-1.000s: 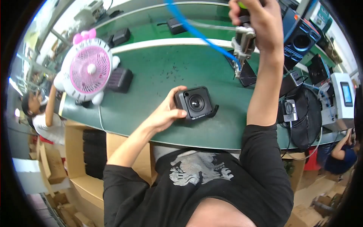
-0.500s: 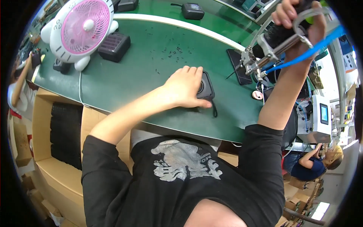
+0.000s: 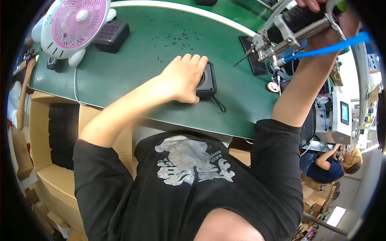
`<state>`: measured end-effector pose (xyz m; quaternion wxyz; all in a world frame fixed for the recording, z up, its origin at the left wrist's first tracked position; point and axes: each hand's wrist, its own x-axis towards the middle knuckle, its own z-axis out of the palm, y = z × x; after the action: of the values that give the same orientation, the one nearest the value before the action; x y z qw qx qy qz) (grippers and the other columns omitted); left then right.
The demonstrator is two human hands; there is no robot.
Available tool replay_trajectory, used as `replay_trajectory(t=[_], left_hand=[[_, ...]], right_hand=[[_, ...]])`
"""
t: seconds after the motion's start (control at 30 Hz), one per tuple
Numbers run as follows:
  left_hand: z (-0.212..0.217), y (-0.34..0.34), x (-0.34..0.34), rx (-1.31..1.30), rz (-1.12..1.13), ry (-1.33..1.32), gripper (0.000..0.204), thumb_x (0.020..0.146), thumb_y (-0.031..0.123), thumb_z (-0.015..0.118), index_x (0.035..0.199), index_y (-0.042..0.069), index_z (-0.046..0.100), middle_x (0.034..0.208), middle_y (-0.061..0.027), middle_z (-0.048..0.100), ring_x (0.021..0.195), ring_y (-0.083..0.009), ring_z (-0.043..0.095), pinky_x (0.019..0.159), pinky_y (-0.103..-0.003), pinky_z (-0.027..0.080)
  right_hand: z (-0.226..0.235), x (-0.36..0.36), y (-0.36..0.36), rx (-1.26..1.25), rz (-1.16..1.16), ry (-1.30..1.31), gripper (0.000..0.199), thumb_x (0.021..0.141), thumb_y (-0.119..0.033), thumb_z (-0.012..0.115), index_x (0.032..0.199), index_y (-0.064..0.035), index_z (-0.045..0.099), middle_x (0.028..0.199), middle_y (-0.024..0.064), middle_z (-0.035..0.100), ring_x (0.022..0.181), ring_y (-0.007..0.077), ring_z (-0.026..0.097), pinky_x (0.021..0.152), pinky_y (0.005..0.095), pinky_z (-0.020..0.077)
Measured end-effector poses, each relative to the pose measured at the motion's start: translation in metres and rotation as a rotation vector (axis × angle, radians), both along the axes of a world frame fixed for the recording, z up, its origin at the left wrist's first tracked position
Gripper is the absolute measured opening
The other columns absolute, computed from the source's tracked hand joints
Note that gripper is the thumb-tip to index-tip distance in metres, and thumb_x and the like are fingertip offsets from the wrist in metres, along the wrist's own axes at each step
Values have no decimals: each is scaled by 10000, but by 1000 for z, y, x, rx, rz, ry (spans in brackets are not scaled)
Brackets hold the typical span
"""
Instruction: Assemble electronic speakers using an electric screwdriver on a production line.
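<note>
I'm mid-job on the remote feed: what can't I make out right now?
All in the head view:
Black device: left part hidden under the left hand.
Right hand: cut off by the top edge, and partly hidden behind the tool.
Flat black slab: partly hidden behind the tool's metal end.
Black bits: too small to identify.
Dark object: mostly cut off by the top edge.

Green workbench (image 3: pixel 132 64) before me | white strip (image 3: pixel 219 17) along its far edge | pale shelving frame (image 3: pixel 363 76) right of it | bright rectangular light (image 3: pixel 336 217) beyond its right end
</note>
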<state>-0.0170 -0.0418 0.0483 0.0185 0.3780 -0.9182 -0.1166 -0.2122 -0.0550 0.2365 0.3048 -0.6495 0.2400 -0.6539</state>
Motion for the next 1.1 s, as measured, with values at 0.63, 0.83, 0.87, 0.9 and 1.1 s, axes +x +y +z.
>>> replay_trajectory(t=[0.63, 0.83, 0.87, 0.9, 1.1], left_hand=[[-21, 30, 36, 85, -264, 950, 1354, 491, 292, 926, 1487, 10, 55, 1393, -214, 349, 1239, -314, 490, 1057, -423, 406], [-19, 31, 27, 110, -345, 1103, 1306, 461, 311, 931, 1462, 25, 142, 1338, -221, 408, 1214, -353, 500, 1042, -446, 394], [-20, 30, 26, 110, -351, 1102, 1306, 461, 311, 931, 1462, 25, 142, 1338, -221, 408, 1214, -353, 500, 1042, -446, 394], [-21, 31, 25, 139, -372, 1147, 1332, 459, 335, 944, 1463, 26, 127, 1339, -223, 405, 1216, -351, 499, 1043, -451, 393], [-25, 32, 26, 201, -416, 1262, 1427, 441, 416, 978, 1465, 6, 72, 1363, -245, 357, 1242, -362, 476, 1048, -461, 398]], right_hand=[[-11, -25, -4, -13, 45, 7, 402, 898, -456, 665, 855, -69, 566, 614, 29, 553, 456, 110, 549, 431, 217, 455], [-12, -28, -4, -35, 44, 56, 423, 892, -476, 672, 848, -70, 561, 612, 26, 560, 450, 100, 555, 427, 200, 458], [-12, -30, -5, -37, 39, 56, 423, 892, -476, 672, 848, -70, 561, 612, 26, 560, 450, 100, 555, 427, 200, 458], [-12, -31, -5, -40, 51, 56, 426, 893, -479, 669, 851, -70, 560, 613, 26, 562, 452, 100, 560, 429, 200, 464], [-11, -33, -7, -20, 91, 52, 430, 896, -488, 661, 867, -72, 561, 615, 24, 569, 460, 98, 574, 431, 201, 475]])
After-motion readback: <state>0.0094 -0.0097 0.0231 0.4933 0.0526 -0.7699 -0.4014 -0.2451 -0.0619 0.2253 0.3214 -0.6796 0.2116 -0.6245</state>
